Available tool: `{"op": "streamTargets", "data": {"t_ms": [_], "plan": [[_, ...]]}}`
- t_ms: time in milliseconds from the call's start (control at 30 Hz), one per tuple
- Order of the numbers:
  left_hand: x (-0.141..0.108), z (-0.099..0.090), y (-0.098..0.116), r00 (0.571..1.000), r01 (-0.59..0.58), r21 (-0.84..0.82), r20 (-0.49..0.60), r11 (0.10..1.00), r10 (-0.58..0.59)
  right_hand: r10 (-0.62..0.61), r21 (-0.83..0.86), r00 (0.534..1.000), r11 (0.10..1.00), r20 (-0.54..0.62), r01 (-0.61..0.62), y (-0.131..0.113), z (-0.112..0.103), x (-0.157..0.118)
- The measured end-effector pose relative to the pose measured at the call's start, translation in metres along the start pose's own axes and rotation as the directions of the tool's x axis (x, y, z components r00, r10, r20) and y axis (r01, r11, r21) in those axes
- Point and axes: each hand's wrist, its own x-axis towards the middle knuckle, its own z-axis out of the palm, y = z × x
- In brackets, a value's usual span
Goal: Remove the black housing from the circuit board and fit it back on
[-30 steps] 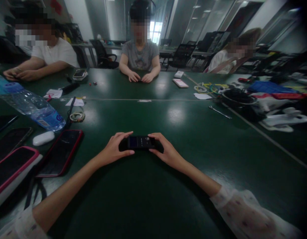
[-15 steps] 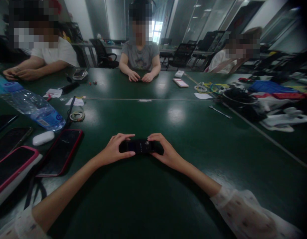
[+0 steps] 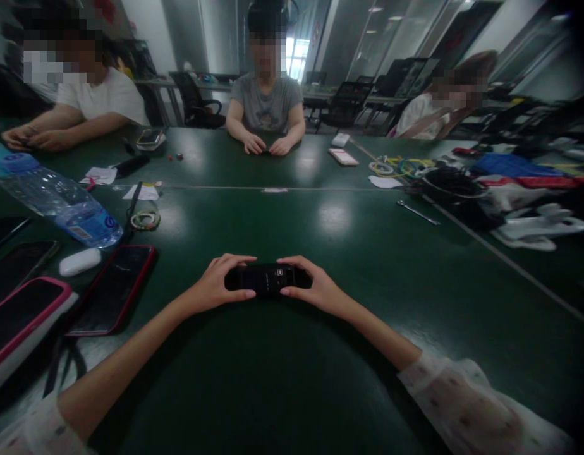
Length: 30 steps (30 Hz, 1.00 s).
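Observation:
A small black oblong device [image 3: 266, 280] with tiny white markings lies crosswise between my hands, low over the green table; I cannot tell whether it touches the top. My left hand [image 3: 217, 283] grips its left end, thumb along the near edge and fingers along the far edge. At the right end, my right hand [image 3: 318, 287] holds it in the same way, thumb near and fingers far. The face with the markings shows between the two thumbs and the fingers. What kind of device it is I cannot make out.
Left of my arm lie a red-edged phone [image 3: 114, 287], a white earbud case [image 3: 80, 261], a pink-framed phone [image 3: 26, 316] and a tilted water bottle [image 3: 59, 196]. A wrench [image 3: 418, 212] and tangled cables [image 3: 391, 167] are on the right. Three people sit across the table [image 3: 254, 221].
My right thumb has come forward onto the device's near edge, and its fingers have shifted slightly left. More of the device's right end now shows. My left hand keeps its grip.

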Motion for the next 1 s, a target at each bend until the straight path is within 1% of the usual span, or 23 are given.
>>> {"op": "streamTargets", "data": {"t_ms": [167, 367, 567, 633, 733, 833, 1000], "plan": [[0.001, 0.001, -0.003, 1.000, -0.012, 0.002, 0.009, 1.000, 0.012, 0.029, 0.056, 0.999, 0.998, 0.014, -0.030, 0.001, -0.002, 0.002], [-0.001, 0.000, 0.000, 0.999, 0.024, -0.027, 0.028, 0.999, -0.024, 0.053, 0.084, 0.998, 0.995, 0.031, -0.055, -0.002, -0.003, 0.002], [-0.001, -0.003, 0.005, 0.999, -0.040, -0.031, 0.007, 0.999, 0.040, 0.073, 0.103, 0.996, 0.992, 0.043, -0.077, -0.003, -0.003, 0.002], [-0.001, -0.004, 0.006, 0.999, -0.035, -0.035, 0.002, 0.999, 0.035, 0.074, 0.108, 0.996, 0.991, 0.042, -0.078, -0.002, -0.002, 0.002], [-0.002, -0.004, 0.007, 0.999, -0.041, -0.046, -0.006, 0.998, 0.041, 0.081, 0.117, 0.997, 0.990, 0.009, -0.081, 0.000, -0.001, 0.003], [-0.001, -0.004, 0.007, 0.997, -0.064, -0.071, -0.048, 0.995, 0.061, 0.090, 0.112, 0.996, 0.990, -0.009, -0.088, 0.001, 0.000, 0.004], [0.002, 0.001, -0.001, 0.995, -0.046, -0.115, -0.097, 0.992, 0.035, 0.102, 0.067, 0.995, 0.993, -0.020, -0.100, 0.001, 0.000, 0.005]]}}
